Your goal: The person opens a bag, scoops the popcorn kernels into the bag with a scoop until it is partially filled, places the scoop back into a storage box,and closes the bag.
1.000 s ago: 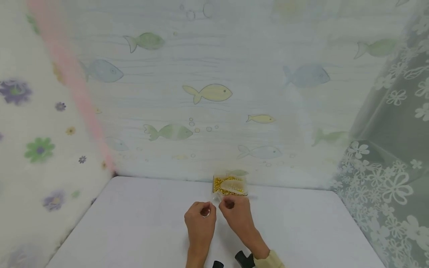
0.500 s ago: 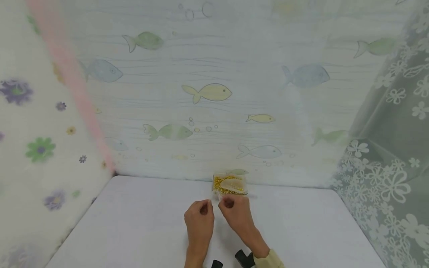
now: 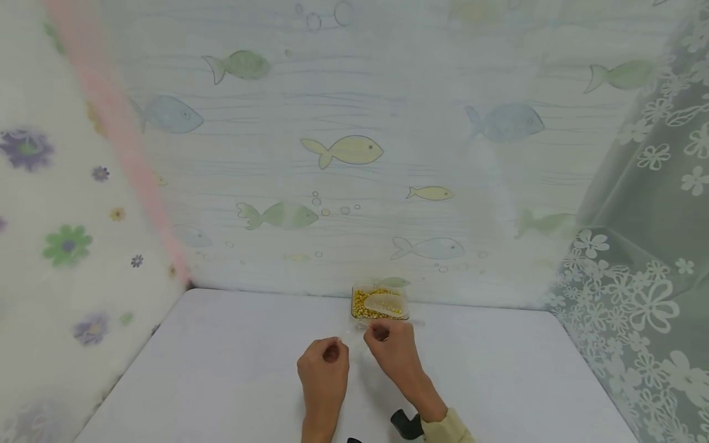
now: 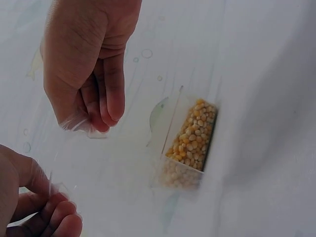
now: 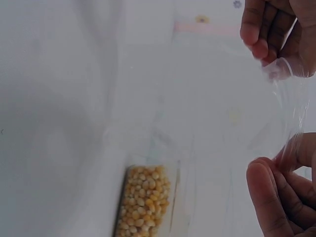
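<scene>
A thin clear plastic bag [image 5: 291,101] stretches between the two hands, its mouth spread. My left hand [image 3: 325,374] pinches one side of it between thumb and fingertips. On the other side my right hand [image 3: 394,352] pinches the film, closer to the back of the table. Beyond the hands stands a clear rectangular box [image 3: 382,318] of yellow corn kernels [image 4: 192,136]. A pale translucent, rounded piece [image 3: 382,302] lies over part of the corn in the head view. The bag hardly shows in the head view.
The box stands on a white table [image 3: 238,357] against a back wall [image 3: 354,184] with fish drawings. A flowered sheet hangs left, and a lace curtain [image 3: 642,295] right. A black wrist mount [image 3: 407,424] sits by the right sleeve [image 3: 447,427].
The left hand has moved a little left and toward the body, widening the gap to the right hand. The right hand has stayed almost in place, still pinching the film.
</scene>
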Action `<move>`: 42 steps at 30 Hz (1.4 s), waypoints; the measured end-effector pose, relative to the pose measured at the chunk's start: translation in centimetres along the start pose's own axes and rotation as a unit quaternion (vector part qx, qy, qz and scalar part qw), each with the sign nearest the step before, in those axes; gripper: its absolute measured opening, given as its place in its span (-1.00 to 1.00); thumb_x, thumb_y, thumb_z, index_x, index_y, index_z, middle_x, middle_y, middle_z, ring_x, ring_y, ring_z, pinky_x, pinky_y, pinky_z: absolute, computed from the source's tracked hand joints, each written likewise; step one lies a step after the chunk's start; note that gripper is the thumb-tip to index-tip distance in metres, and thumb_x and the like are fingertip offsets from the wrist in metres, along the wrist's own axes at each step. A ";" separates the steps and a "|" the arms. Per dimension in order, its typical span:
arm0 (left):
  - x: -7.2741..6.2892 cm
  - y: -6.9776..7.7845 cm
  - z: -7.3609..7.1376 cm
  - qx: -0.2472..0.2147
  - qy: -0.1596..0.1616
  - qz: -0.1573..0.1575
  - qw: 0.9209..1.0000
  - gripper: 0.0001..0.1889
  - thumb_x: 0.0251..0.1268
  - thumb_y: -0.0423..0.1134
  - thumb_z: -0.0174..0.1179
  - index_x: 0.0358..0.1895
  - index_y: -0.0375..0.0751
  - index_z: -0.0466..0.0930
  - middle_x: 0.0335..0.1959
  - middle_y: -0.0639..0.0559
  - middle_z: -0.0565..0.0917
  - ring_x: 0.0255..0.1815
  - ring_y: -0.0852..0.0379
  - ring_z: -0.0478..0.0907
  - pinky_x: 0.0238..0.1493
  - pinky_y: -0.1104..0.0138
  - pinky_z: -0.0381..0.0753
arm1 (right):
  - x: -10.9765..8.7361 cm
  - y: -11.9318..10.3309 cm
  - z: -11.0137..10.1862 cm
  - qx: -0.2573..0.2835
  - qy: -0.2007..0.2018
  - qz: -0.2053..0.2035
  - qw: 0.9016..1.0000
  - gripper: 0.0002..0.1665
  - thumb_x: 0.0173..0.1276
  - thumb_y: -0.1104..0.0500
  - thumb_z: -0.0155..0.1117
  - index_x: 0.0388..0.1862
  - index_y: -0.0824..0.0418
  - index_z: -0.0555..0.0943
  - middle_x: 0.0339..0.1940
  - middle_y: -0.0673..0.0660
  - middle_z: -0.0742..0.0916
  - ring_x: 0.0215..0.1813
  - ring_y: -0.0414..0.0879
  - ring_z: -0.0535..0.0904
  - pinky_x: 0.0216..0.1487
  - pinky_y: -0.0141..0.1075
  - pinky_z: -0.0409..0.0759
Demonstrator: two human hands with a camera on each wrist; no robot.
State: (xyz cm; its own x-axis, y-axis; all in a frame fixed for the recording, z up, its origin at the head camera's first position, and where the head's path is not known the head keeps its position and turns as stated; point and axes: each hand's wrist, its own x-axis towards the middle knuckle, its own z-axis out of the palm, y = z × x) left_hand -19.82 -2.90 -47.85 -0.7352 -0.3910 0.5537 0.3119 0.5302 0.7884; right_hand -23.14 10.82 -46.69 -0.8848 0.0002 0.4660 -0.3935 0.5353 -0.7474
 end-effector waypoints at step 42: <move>0.7 -0.5 -0.3 -0.003 -0.004 -0.049 0.999 -0.91 0.02 -0.57 0.33 -0.44 -0.35 0.76 -0.62 0.03 0.66 -0.62 0.29 0.53 -0.53 0.43 0.59 | 0.6 -0.7 0.5 0.035 -0.026 0.045 0.998 -0.82 0.20 0.44 0.28 -0.45 0.25 0.77 -0.62 -0.03 0.68 -0.55 -0.29 0.54 -0.46 -0.42 0.58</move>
State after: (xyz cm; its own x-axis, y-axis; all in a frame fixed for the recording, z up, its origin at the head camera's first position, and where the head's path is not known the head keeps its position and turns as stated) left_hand -20.36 -3.67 -47.77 -0.7671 -0.4351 0.4715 0.2416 0.4849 0.8405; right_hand -23.47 9.96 -46.14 -0.9283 0.0012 0.3719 -0.3268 0.4749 -0.8171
